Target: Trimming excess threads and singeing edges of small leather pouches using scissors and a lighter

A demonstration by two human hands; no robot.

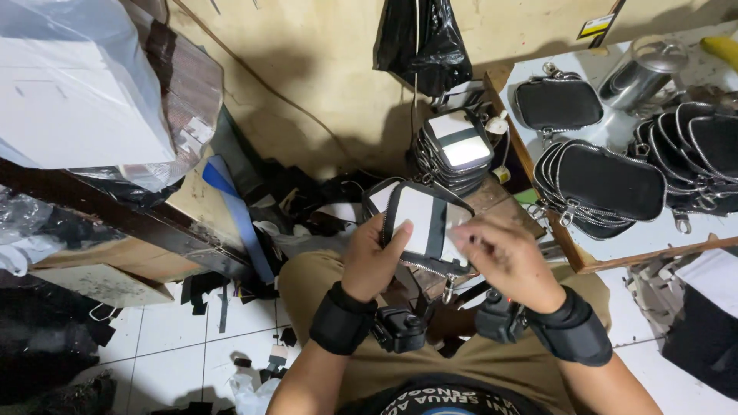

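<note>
Both hands grip a small zippered pouch above the lap: the left hand is clamped on its left edge with the thumb on the smooth white lining, and the right hand pinches its right side. The pouch is black fabric edged with a metal zipper. Just behind it rests a stack of similar pouches; more finished black pouches crowd the white tabletop at right, near a shiny metal cup. Fabric scraps litter the tiled floor.
</note>
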